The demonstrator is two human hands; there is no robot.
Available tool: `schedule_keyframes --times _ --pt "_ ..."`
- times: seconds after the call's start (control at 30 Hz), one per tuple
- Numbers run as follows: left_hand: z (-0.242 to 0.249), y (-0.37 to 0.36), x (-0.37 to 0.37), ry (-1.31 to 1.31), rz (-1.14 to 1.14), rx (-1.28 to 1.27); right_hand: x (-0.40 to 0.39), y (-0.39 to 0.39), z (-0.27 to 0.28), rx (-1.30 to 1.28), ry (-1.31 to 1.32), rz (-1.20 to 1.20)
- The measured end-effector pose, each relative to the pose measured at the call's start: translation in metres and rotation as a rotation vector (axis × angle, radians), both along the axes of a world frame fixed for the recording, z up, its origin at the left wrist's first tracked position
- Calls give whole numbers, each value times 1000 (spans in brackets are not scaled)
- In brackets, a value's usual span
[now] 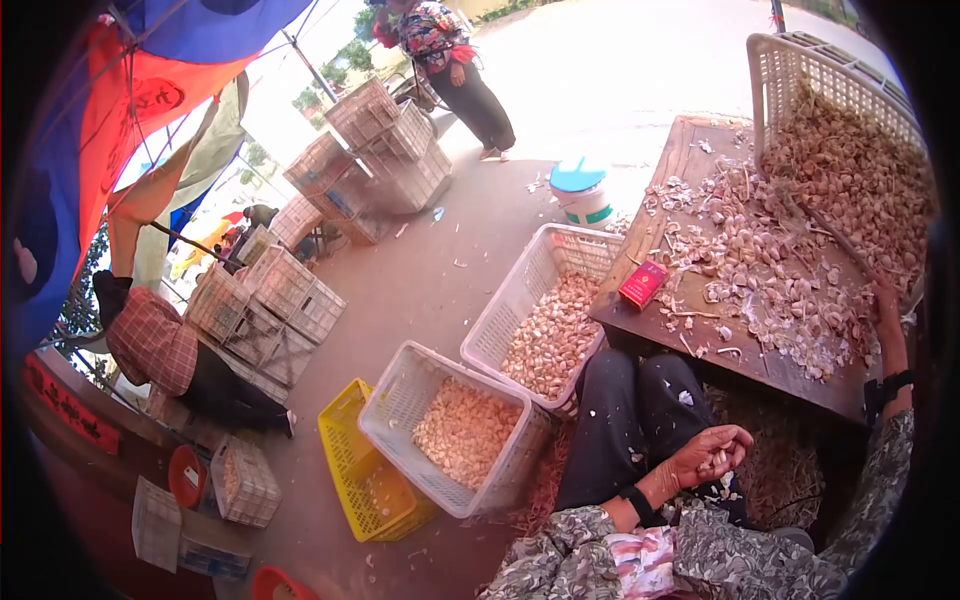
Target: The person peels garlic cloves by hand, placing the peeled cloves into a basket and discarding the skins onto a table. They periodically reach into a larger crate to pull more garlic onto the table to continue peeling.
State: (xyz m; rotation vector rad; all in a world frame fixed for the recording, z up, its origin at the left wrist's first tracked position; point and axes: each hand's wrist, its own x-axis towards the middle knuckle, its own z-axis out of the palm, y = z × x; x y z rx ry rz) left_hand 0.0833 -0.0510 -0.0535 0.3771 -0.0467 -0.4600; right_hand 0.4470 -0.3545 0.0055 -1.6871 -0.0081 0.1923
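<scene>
My left hand (708,456) is curled palm up over my lap, closed around a few garlic cloves (718,460). At the right edge, my right hand (886,305) grips the end of a thin, dark stick (838,240). That stick lies across the garlic, between the loose cloves (745,245) on the wooden table (648,322) and the heap of garlic (850,170) spilling from a tipped white crate (773,85). Papery skins are scattered among the cloves. Part of my right hand's fingers is hard to make out.
A red box (643,284) sits at the table's edge. Below stand two pale crates (480,345) (385,400) of cloves, a yellow crate (345,470) and a lidded white bucket (580,190). Stacked crates (400,150) and two people (150,340) (440,45) are farther off.
</scene>
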Motion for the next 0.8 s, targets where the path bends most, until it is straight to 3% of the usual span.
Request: schedule_keyframes --times 0.1,0.3,0.47,0.63,0.8 --pt "0 1 -2 -2 7 13 10 -14 -36 154 126 -13" --pt "6 3 -5 7 12 37 -22 -4 -38 93 -7 19" --pt "5 2 -5 6 11 48 -78 10 2 34 -123 -41" --pt "1 3 -7 41 24 53 -105 27 16 251 -30 8" --pt "5 4 -8 16 3 45 -182 92 89 356 -117 303"
